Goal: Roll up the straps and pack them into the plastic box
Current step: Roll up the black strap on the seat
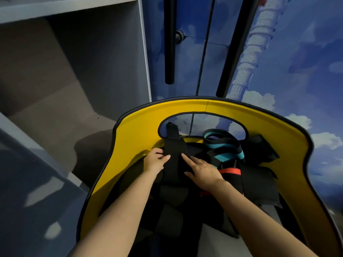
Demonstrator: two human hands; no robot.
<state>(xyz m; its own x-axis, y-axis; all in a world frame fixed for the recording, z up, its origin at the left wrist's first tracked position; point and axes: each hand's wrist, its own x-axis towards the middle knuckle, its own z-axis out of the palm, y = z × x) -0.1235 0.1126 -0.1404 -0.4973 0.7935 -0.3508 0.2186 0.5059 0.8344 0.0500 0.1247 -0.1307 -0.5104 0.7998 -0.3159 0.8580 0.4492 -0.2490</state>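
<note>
Black straps (174,156) in yellow bin (137,127)

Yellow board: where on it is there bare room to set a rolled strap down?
Bare yellow board left of the left hand, and its right rim. The middle is crowded: wide black strap, teal-striped strap, red-banded strap, right hand.

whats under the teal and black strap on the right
The teal and black strap lies looped on a pile of black straps, beside a red-banded one. Whatever lies deeper is covered.
</note>
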